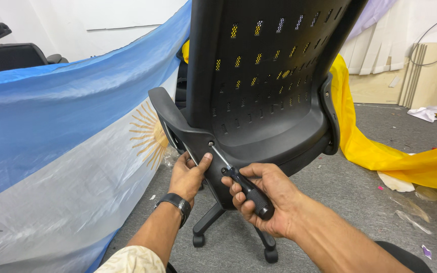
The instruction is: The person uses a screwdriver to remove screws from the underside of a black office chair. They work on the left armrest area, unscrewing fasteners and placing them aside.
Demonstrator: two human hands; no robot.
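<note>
Hanging at the left is a blue and white cloth [61,151] with a golden sun emblem [149,134] beside the black office chair [264,91], and a yellow cloth [405,156] trails over the grey carpet floor [350,192] at the right. Of the two hands, the right hand [264,199] is closed around the black handle of a screwdriver [246,189], whose tip sits at a screw hole [210,144] low on the chair's back. The left hand [188,174], wearing a black wristband [175,202], is partly curled, thumb pressing the chair's edge by the shaft.
</note>
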